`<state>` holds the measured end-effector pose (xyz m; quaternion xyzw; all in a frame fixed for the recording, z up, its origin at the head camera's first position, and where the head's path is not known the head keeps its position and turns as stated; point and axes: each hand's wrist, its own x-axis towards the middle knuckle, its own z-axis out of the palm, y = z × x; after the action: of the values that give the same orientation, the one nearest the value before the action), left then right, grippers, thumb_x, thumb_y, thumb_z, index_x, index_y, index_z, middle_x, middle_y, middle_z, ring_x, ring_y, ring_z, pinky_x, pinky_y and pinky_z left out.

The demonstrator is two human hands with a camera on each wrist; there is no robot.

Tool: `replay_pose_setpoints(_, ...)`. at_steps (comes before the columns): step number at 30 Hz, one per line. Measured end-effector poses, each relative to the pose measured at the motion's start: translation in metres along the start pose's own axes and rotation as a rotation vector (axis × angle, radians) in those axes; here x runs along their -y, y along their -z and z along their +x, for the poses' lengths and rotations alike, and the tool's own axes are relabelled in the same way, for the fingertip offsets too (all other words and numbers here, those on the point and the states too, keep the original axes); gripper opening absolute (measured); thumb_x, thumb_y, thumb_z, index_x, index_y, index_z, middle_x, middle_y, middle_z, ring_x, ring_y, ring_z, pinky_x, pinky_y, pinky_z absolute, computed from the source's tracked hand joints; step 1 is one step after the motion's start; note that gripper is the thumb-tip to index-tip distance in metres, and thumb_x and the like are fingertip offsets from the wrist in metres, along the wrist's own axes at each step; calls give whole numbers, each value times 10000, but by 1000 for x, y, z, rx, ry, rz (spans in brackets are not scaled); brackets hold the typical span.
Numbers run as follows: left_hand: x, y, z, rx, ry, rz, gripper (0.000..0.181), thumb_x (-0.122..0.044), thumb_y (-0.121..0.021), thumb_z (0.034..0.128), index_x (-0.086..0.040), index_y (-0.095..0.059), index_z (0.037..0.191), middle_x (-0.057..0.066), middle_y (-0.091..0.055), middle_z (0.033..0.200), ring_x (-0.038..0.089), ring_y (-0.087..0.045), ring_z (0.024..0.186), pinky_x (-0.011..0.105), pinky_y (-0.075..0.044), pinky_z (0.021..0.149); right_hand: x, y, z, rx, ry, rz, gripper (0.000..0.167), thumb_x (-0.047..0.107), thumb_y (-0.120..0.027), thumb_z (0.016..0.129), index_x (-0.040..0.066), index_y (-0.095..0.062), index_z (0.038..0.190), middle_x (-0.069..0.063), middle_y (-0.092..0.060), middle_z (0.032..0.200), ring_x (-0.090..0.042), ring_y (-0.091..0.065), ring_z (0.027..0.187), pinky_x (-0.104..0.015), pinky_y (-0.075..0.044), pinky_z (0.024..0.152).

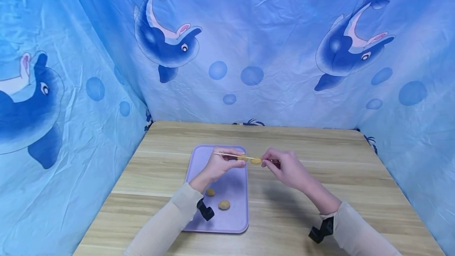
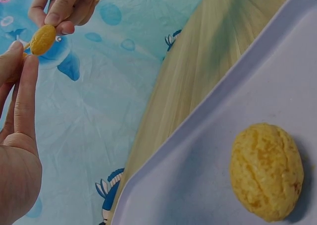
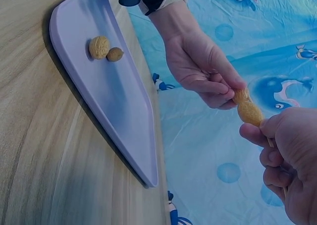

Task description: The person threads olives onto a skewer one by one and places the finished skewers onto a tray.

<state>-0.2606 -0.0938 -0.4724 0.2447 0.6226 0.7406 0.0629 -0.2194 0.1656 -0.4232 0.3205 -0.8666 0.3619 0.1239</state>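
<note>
Both hands meet over a thin wooden skewer (image 1: 227,154) held above the tray's right edge. Two oval, wrinkled yellow-brown balls, like small potatoes, are on it. The left hand (image 1: 222,163) pinches one ball (image 1: 243,157) between thumb and fingers, partly covering it. The second ball (image 1: 256,161) sits between the two hands; it also shows as a yellow ball (image 3: 250,113) in the right wrist view. My right hand (image 1: 286,167) grips the skewer beside this ball, fingers curled round the stick. Lower down, two loose balls lie on the tray, a smaller one (image 1: 210,192) and a larger one (image 1: 224,205).
A lilac rectangular tray (image 1: 234,222) with a raised rim lies on the wood-grain table (image 1: 284,224), under the left forearm. Blue cloth walls (image 1: 284,102) printed with dolphins stand at the back and sides. Each wrist wears a black camera mount (image 1: 205,209).
</note>
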Motion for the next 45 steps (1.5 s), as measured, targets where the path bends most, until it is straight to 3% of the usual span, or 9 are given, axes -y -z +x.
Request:
replay_pose_setpoints(15, 3, -1, 2, 4, 31, 31, 305, 130, -821, 835, 170, -723, 1121, -107, -816, 993, 90, -764, 885, 278, -683, 817, 0, -1, -1, 13, -31, -10, 90, 55, -730, 1002, 139, -729, 967, 82, -752, 824, 35, -447, 543, -175, -408, 436)
replay_pose_setpoints(21, 4, -2, 4, 13, 37, 45, 359, 118, -812, 853, 224, -667, 1164, -125, -807, 989, 77, -755, 880, 268, -681, 819, -2, 0, 0, 19, -28, -7, 66, 57, -725, 1007, 114, -734, 974, 77, -751, 821, 34, -450, 541, -175, -414, 434)
replay_pose_setpoints(23, 4, -2, 5, 20, 29, 45, 386, 115, -814, 852, 236, -653, 1182, -80, -811, 1018, 74, -754, 888, 266, -680, 822, -3, 2, 0, 20, -20, -3, 74, 57, -723, 1008, 121, -735, 973, 73, -748, 818, 35, -451, 543, -180, -419, 434)
replay_pose_setpoints(27, 2, 2, 5, 40, 14, 82, 427, 126, -819, 837, 207, -665, 1228, 214, -790, 1147, 69, -758, 916, 271, -679, 842, -5, 8, 0, 15, -18, -5, 87, 50, -719, 1009, 130, -739, 981, 73, -750, 823, 38, -459, 553, -185, -424, 439)
replay_pose_setpoints(30, -1, 15, 1, 54, 39, 196, 405, 72, -828, 861, 139, -707, 1242, 344, -732, 1196, 42, -757, 939, 260, -671, 871, -6, 13, -1, -3, -23, -24, 94, 38, -722, 1001, 128, -741, 983, 77, -750, 823, 37, -459, 560, -187, -419, 441)
replay_pose_setpoints(33, -8, 38, -12, 86, 80, 384, 317, -37, -844, 892, 60, -770, 1185, 281, -771, 1154, 13, -752, 940, 249, -664, 882, -7, 15, -2, -16, -9, -50, 89, 47, -739, 992, 135, -741, 982, 65, -756, 828, 43, -478, 574, -185, -443, 454)
replay_pose_setpoints(38, -22, 75, -36, 251, 95, 666, 255, -107, -862, 891, 36, -808, 1096, 206, -806, 1074, 120, -779, 898, 332, -689, 824, -9, 15, -4, 0, 17, -63, 60, 67, -721, 1011, 121, -740, 993, 27, -780, 855, 50, -556, 615, -183, -506, 498)
replay_pose_setpoints(42, -27, 83, -49, 395, 80, 873, 299, -145, -888, 863, 15, -813, 1105, 177, -812, 1061, 242, -787, 903, 364, -693, 813, -10, 16, -5, 1, 16, -46, 96, 31, -691, 1021, 112, -734, 994, -8, -792, 870, 9, -620, 638, -189, -530, 521)
replay_pose_setpoints(45, -27, 78, -56, 462, 69, 1019, 334, -185, -929, 809, -43, -829, 1094, 90, -815, 1017, 208, -752, 875, 297, -666, 788, -11, 16, -4, -4, 23, -52, 90, 36, -718, 1004, 123, -734, 989, 19, -785, 855, 14, -590, 611, -187, -510, 495)
